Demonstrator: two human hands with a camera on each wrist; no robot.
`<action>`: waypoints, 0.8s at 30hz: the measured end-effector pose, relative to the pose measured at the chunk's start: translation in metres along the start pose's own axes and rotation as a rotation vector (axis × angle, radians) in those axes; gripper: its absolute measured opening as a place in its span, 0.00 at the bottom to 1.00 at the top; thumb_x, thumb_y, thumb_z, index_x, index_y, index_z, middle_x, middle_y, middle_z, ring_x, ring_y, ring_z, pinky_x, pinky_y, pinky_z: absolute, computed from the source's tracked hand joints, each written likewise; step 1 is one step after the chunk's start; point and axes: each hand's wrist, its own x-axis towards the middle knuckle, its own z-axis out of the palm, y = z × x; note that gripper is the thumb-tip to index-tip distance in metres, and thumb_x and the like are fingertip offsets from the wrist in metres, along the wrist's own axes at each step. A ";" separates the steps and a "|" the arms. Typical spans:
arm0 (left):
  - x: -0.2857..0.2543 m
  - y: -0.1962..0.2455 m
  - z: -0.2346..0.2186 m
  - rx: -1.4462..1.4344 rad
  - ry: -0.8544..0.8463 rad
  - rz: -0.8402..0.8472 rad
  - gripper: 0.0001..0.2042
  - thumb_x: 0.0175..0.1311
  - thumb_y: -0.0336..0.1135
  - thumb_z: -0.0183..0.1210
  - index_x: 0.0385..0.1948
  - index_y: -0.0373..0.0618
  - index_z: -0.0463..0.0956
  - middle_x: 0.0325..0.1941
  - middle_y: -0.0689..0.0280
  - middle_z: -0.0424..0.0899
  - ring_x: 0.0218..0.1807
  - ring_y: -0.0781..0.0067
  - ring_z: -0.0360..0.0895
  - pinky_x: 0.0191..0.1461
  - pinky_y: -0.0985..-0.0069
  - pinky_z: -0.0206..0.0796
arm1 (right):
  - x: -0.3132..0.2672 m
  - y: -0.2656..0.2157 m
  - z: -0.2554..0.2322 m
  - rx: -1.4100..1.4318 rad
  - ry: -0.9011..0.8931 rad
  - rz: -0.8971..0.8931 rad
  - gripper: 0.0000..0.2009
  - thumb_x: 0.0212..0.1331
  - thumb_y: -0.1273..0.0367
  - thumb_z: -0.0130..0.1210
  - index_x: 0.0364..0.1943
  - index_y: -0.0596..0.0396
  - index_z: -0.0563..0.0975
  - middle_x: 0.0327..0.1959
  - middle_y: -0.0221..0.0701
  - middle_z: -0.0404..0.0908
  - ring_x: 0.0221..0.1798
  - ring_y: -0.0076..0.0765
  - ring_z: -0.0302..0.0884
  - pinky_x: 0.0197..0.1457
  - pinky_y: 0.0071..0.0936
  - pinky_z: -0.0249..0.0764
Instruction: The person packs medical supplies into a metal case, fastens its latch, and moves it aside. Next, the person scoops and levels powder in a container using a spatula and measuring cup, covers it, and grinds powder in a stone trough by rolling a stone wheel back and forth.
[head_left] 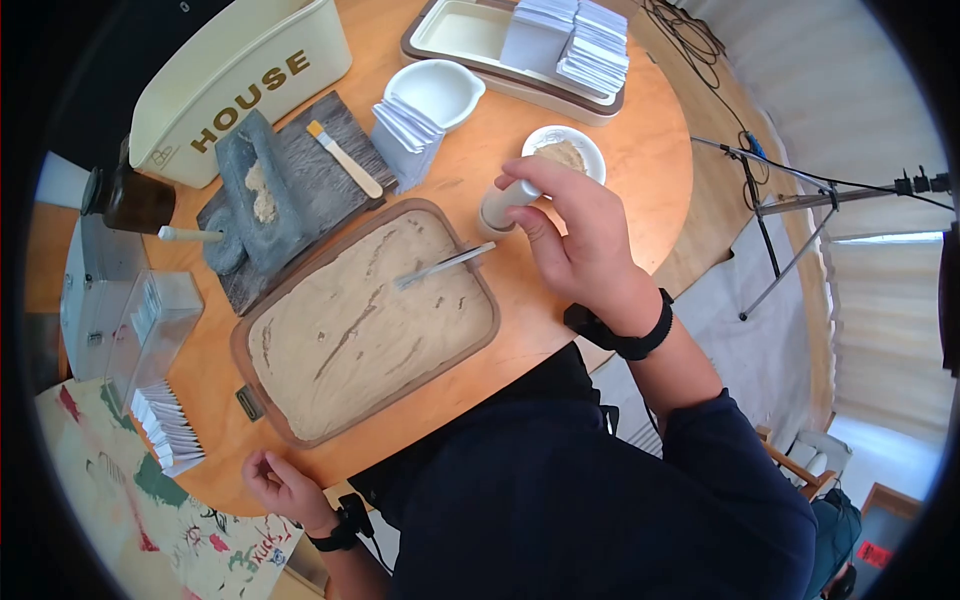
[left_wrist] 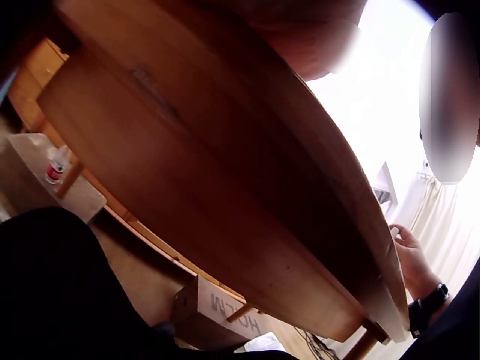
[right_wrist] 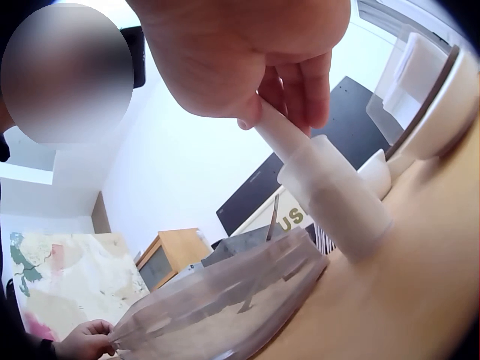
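Observation:
My right hand (head_left: 585, 230) pinches a pale, smooth rod (right_wrist: 281, 135) between thumb and fingers. The rod's lower end sits inside a translucent cylinder (right_wrist: 341, 202) that stands upright on the table. Just beyond it is a small white bowl (head_left: 598, 150) with beige powder. To its left lies a brown-rimmed tray (head_left: 492, 305) full of smoothed beige powder (head_left: 350, 320) with a few grooves. A thin metal tool (head_left: 445, 267) leans over the tray's right rim. My left hand (head_left: 285, 490) hangs at the table's near edge, fingers loosely curled, holding nothing.
Behind the tray, a grey stone mortar (head_left: 265, 200) and a brush (head_left: 345, 162) lie on a dark board (head_left: 335, 120). Around them stand a cream HOUSE bin (head_left: 240, 80), a white dish (head_left: 450, 90), folded papers (head_left: 595, 50) and a brown jar (head_left: 135, 200). A tripod (head_left: 790, 205) stands right.

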 end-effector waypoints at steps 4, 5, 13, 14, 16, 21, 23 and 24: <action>-0.002 -0.008 -0.003 0.004 -0.018 0.000 0.08 0.73 0.26 0.52 0.48 0.33 0.70 0.47 0.61 0.74 0.48 0.72 0.72 0.54 0.76 0.66 | 0.001 0.000 -0.002 -0.006 -0.030 0.023 0.18 0.53 0.80 0.60 0.50 0.53 0.77 0.38 0.36 0.84 0.39 0.45 0.83 0.40 0.33 0.78; -0.003 -0.008 -0.004 0.005 -0.016 -0.006 0.08 0.73 0.26 0.52 0.48 0.33 0.70 0.47 0.61 0.74 0.48 0.72 0.72 0.54 0.76 0.66 | 0.001 -0.001 -0.003 -0.004 -0.005 0.022 0.18 0.53 0.80 0.60 0.49 0.53 0.77 0.38 0.35 0.84 0.39 0.45 0.83 0.40 0.33 0.78; -0.004 -0.005 -0.002 -0.041 -0.002 -0.006 0.08 0.73 0.25 0.51 0.49 0.34 0.70 0.48 0.61 0.74 0.49 0.72 0.72 0.55 0.77 0.66 | 0.003 -0.002 -0.001 -0.033 -0.076 0.032 0.19 0.53 0.81 0.60 0.51 0.53 0.76 0.39 0.34 0.84 0.40 0.43 0.84 0.41 0.32 0.79; -0.003 -0.005 -0.002 -0.045 -0.003 -0.004 0.08 0.73 0.25 0.51 0.49 0.34 0.70 0.48 0.61 0.74 0.49 0.72 0.72 0.55 0.77 0.66 | 0.002 -0.001 0.000 -0.072 -0.121 0.025 0.19 0.53 0.81 0.59 0.51 0.53 0.76 0.39 0.35 0.84 0.40 0.43 0.84 0.41 0.32 0.79; -0.004 -0.006 -0.002 -0.045 -0.002 -0.009 0.08 0.73 0.25 0.52 0.49 0.34 0.70 0.48 0.61 0.74 0.49 0.72 0.72 0.56 0.76 0.66 | 0.005 -0.004 -0.003 -0.047 -0.065 0.037 0.19 0.54 0.80 0.59 0.51 0.53 0.76 0.39 0.35 0.84 0.41 0.43 0.84 0.42 0.31 0.79; -0.002 -0.002 0.000 -0.028 0.015 0.035 0.08 0.72 0.25 0.51 0.48 0.34 0.70 0.47 0.61 0.74 0.48 0.72 0.71 0.54 0.76 0.66 | 0.000 -0.004 -0.001 -0.048 -0.092 0.091 0.19 0.55 0.80 0.59 0.52 0.53 0.76 0.39 0.35 0.85 0.42 0.42 0.84 0.43 0.31 0.80; -0.003 -0.001 0.001 -0.025 0.018 0.027 0.07 0.72 0.24 0.51 0.47 0.34 0.70 0.46 0.61 0.73 0.47 0.71 0.71 0.53 0.76 0.66 | 0.001 -0.008 -0.002 -0.027 -0.043 0.113 0.19 0.55 0.79 0.59 0.52 0.52 0.76 0.40 0.34 0.85 0.43 0.42 0.84 0.45 0.31 0.80; -0.003 -0.001 0.001 -0.034 0.018 0.019 0.07 0.72 0.24 0.51 0.47 0.34 0.70 0.46 0.61 0.73 0.47 0.72 0.71 0.53 0.76 0.66 | 0.000 -0.007 -0.001 -0.024 -0.047 0.114 0.19 0.55 0.79 0.59 0.52 0.52 0.76 0.40 0.34 0.85 0.43 0.42 0.84 0.45 0.31 0.80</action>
